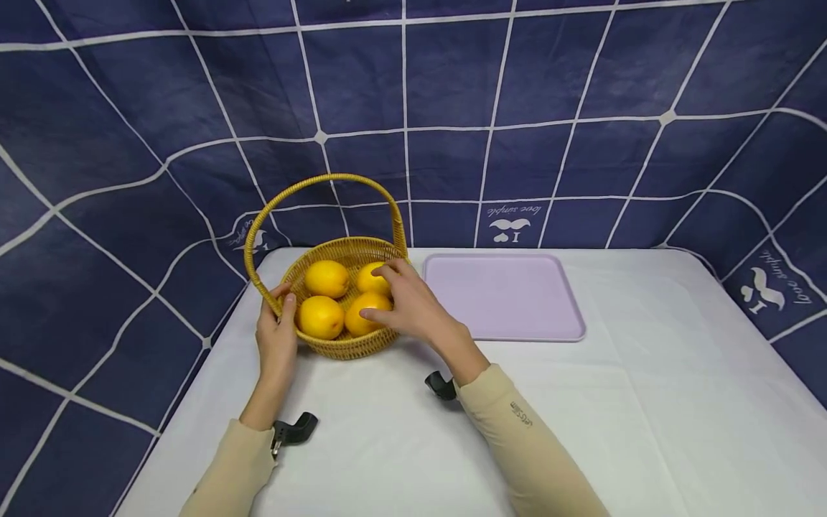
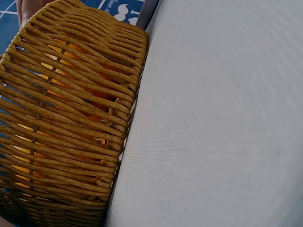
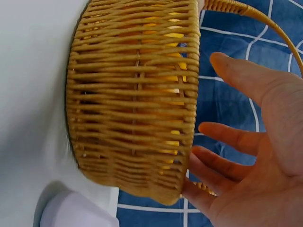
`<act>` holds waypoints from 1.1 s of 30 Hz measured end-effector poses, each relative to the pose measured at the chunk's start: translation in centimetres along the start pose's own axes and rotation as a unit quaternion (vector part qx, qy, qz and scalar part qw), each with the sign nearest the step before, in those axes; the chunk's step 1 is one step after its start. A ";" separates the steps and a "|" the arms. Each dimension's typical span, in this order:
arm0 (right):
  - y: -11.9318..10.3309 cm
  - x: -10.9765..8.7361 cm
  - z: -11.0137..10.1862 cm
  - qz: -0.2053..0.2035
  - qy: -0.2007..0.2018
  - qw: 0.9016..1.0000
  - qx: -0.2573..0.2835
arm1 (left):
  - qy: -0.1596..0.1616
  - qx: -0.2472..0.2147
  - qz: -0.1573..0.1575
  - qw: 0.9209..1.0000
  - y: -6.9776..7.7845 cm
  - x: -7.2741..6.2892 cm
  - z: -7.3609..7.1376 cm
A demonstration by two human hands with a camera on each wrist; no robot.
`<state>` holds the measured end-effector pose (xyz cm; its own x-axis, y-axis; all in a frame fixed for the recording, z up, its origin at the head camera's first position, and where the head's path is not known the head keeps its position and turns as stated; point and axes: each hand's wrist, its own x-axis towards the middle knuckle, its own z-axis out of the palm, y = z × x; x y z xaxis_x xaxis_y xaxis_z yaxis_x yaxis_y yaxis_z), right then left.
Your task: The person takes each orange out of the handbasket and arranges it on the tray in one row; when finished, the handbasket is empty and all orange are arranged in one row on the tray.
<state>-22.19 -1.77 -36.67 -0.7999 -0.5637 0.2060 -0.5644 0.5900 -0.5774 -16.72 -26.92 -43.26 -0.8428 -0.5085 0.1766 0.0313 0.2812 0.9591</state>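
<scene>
A woven yellow-brown basket (image 1: 352, 350) with a tall arched handle stands on the table's left side. Several yellow lemons lie in it, among them a front-left lemon (image 1: 321, 317), a back-left lemon (image 1: 326, 278) and a front-right lemon (image 1: 367, 316). My left hand (image 1: 278, 337) grips the basket's left rim at the foot of the handle, thumb on the inner side. Over the right rim, my right hand (image 1: 413, 301) reaches in with thumb and fingers spread above the right-hand lemons. In the right wrist view nothing shows between the right hand's fingers (image 3: 232, 137).
A flat lilac tray (image 1: 504, 298) lies right of the basket on the white-covered table (image 1: 646, 402). Behind hangs a dark blue cloth (image 1: 452, 72) with white grid lines. Black wrist mounts (image 1: 297, 429) stick out by the sleeves.
</scene>
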 end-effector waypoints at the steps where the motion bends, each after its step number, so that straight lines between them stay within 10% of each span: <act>1: -0.1 0.1 0.2 0.002 -0.002 1.000 -0.001 | 0.000 0.001 0.001 1.000 0.0 0.0 0.0; 33: -1.2 2.3 2.6 0.015 -0.088 0.985 -0.146 | -0.005 -0.009 -0.009 1.000 -0.2 0.1 -0.2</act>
<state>-22.82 -5.32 -37.59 -0.7835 -0.6202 0.0378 -0.5968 0.7342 -0.3238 -16.67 -27.21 -43.41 -0.8486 -0.5049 0.1580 0.0264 0.2578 0.9658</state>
